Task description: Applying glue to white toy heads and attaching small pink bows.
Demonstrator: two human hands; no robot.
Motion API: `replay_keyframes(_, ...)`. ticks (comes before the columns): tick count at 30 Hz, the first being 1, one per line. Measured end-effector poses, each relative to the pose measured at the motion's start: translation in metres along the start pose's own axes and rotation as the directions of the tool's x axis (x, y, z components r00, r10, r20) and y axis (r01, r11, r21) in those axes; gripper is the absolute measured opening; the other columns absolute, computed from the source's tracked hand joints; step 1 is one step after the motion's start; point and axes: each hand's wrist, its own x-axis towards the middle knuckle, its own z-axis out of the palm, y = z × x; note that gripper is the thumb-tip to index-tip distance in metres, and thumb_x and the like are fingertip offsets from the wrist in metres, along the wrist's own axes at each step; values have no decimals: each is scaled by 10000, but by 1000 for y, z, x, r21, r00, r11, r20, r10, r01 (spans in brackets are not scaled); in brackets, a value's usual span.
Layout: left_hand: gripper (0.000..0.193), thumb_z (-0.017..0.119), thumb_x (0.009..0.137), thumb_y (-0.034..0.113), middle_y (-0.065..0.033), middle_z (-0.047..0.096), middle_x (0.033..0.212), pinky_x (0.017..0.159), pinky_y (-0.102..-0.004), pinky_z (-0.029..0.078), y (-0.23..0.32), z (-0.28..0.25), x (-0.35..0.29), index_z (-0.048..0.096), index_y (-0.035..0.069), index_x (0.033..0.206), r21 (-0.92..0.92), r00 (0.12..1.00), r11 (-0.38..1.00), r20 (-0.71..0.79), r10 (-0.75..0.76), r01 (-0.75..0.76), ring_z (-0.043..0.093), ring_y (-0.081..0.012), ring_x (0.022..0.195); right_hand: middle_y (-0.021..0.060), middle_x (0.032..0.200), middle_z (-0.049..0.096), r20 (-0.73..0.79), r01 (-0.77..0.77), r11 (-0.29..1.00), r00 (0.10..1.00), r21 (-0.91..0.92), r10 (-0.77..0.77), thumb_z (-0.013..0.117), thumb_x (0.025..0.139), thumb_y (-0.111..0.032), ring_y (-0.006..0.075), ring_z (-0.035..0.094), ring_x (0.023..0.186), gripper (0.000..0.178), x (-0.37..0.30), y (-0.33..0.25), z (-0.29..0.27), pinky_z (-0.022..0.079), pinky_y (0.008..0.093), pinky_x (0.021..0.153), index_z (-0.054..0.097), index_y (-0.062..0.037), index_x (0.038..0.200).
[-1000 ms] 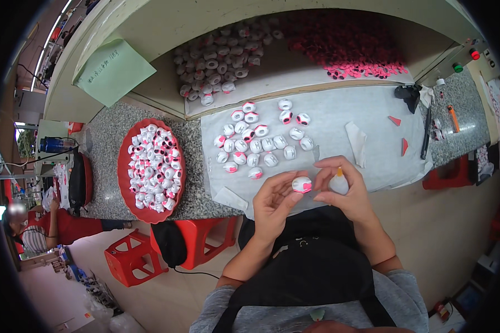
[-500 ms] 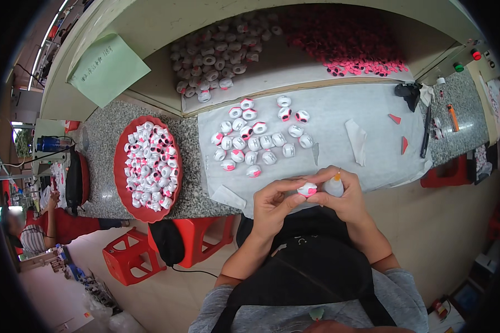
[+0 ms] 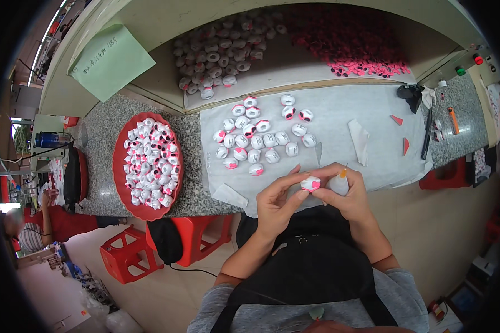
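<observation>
Close to the table's front edge, my left hand (image 3: 274, 204) pinches a small round white piece with pink patches (image 3: 310, 183) between thumb and fingers. My right hand (image 3: 354, 203) touches the same piece with its thumb and fingertips. Tucked in that right hand is a small translucent squeeze bottle (image 3: 338, 186) with an orange-yellow tip pointing up and away from me. Beyond my hands, several similar white pieces (image 3: 269, 140) with pink or black marks stand in loose rows on a white paper sheet (image 3: 333, 108).
A red scalloped tray (image 3: 118, 177) heaped with like pieces stands at left. A shelf holds white pieces (image 3: 214, 56) and pink-and-black bits (image 3: 366, 67). At right lie a black pen-like tool (image 3: 427, 133) and an orange one (image 3: 453, 120). Red stools (image 3: 129, 252) stand below; another person (image 3: 67, 225) is far left.
The held piece has turned slightly, showing its pink patch more to the right. Both hands stay together, and the bottle tilts a little differently in my right hand.
</observation>
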Motion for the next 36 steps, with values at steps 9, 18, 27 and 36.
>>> replay_keyframes(9, 244, 540, 687, -55, -123, 550, 911, 962, -401, 200, -4, -1, 0, 516, -44, 930, -45, 1000, 999, -13, 2, -3, 513, -156, 883, 37, 718, 533, 4, -29, 999, 1000, 27, 29, 591, 653, -13, 67, 472, 618, 207, -1, 4, -2, 376, 183, 522, 548, 18, 854)
replay_keyframes(18, 256, 522, 700, -54, -109, 541, 927, 965, -372, 189, -7, 4, 3, 497, -46, 954, -22, 999, 1000, -33, -15, 14, 507, -162, 898, -5, 672, 505, -3, -80, 994, 997, 70, 80, 582, 668, -30, 41, 438, 585, 212, 1, 6, -5, 348, 174, 511, 550, 3, 875)
replay_keyframes(27, 276, 542, 699, -41, -105, 530, 946, 949, -327, 221, -4, 0, 8, 478, -38, 968, -185, 988, 971, -15, -155, 149, 486, -151, 919, 18, 673, 514, 47, -114, 972, 993, 208, 107, 610, 670, -33, 52, 452, 582, 212, 8, 8, -8, 361, 179, 504, 540, 6, 867)
replay_keyframes(36, 245, 543, 703, -38, -94, 528, 927, 949, -326, 223, -6, -3, 4, 485, -31, 941, -48, 1000, 999, 29, 9, -8, 478, -148, 919, 24, 672, 519, 63, -47, 993, 997, 109, 40, 627, 663, -44, 66, 460, 589, 202, 6, 14, -7, 376, 198, 534, 543, 6, 840)
